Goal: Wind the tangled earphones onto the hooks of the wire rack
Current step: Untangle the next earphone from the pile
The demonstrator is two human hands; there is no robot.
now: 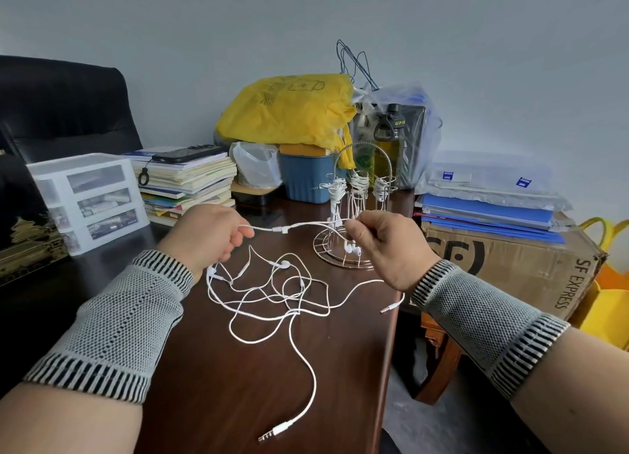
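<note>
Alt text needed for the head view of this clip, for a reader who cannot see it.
A person's left hand and right hand stretch a white earphone cable between them above a dark wooden table, in front of a wire rack already wound with earphones. More tangled earphones lie loose on the table below.

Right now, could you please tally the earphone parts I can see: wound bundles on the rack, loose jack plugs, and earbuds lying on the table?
Wound bundles on the rack: 3
Loose jack plugs: 2
Earbuds on the table: 2
Total: 7
</note>
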